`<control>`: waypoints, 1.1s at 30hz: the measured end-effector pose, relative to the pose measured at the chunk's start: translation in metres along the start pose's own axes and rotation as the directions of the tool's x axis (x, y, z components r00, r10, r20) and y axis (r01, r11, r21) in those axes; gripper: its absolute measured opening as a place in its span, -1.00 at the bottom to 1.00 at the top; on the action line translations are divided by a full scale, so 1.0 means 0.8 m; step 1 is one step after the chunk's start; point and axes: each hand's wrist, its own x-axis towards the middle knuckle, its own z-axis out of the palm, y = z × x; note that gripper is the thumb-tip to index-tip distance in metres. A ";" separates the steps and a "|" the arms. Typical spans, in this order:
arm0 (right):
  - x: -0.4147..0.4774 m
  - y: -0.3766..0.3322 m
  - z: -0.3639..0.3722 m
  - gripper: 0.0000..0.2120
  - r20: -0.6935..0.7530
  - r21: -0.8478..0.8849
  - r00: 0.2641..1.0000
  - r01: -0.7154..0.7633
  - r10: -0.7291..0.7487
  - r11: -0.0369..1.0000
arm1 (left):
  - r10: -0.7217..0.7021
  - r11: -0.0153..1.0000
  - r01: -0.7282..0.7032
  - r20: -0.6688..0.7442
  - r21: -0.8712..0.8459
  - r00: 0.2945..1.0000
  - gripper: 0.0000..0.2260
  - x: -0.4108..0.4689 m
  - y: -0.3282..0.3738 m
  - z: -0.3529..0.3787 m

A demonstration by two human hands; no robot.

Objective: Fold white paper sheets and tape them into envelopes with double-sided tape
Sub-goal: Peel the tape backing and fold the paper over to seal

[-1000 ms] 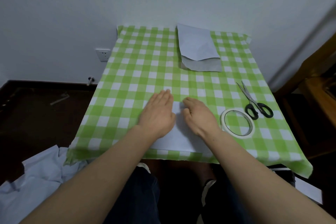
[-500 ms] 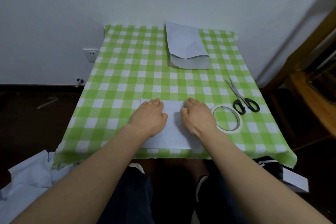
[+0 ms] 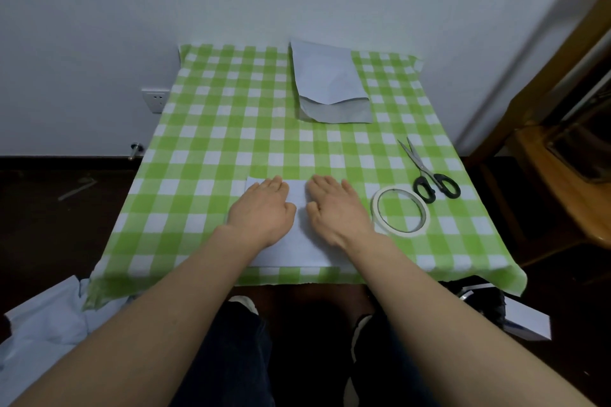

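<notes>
1. Paper (image 3: 297,248), white, lies on the near middle of the green-checked surface (image 3: 215,142) in the head view, its near edge close to the surface's front edge.
2. A left hand (image 3: 261,211) rests palm down on the left part of it. Its fingers (image 3: 272,185) are straight and close together, gripping nothing, and their tips reach the far edge.
3. A right hand (image 3: 337,211) lies the same way on the right part, fingers flat and together. A strip of white shows between the two hands.
4. An envelope (image 3: 330,82) sits at the far edge against the wall, well apart from the hands. Its near end gapes in grey shadow, and I cannot tell whether anything is inside.
5. A tape roll (image 3: 376,208) lies flat just beside the right hand, with the checks showing through its hole. Scissors (image 3: 421,165) lie just beyond it, their blades pointing away from the person.
6. Hands and forearms cover much of the white sheet, so its creases and near corners cannot be made out.
7. Off the surface:
   - A pale cloth (image 3: 43,324) on the floor at lower left is cut by the frame.
   - A white slip (image 3: 525,324) at lower right is partly behind the surface's corner.
   - Wooden furniture (image 3: 545,175) is cut off at the right.
   - A socket (image 3: 155,99) is on the wall at the left.
</notes>
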 end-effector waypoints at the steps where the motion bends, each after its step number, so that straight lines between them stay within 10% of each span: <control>1: -0.002 0.000 0.001 -0.52 0.030 0.019 0.999 0.023 -0.024 1.000 | -0.004 1.000 0.004 0.002 -0.005 1.000 -0.53 0.000 0.000 0.000; 8: -0.006 0.020 -0.011 -0.54 -0.038 -0.119 0.989 -0.146 0.143 0.982 | 0.014 1.000 -0.014 0.008 -0.025 1.000 -0.53 -0.003 -0.001 0.000; 14: -0.008 -0.004 -0.006 -0.49 0.095 0.151 0.995 -0.024 0.010 0.988 | 0.020 0.999 -0.022 -0.060 -0.042 0.998 -0.53 -0.002 0.007 -0.001; 33: -0.005 -0.001 0.004 -0.50 0.035 0.145 0.998 -0.060 0.056 0.988 | -0.072 0.996 0.076 -0.113 0.038 0.991 -0.50 -0.005 -0.021 0.010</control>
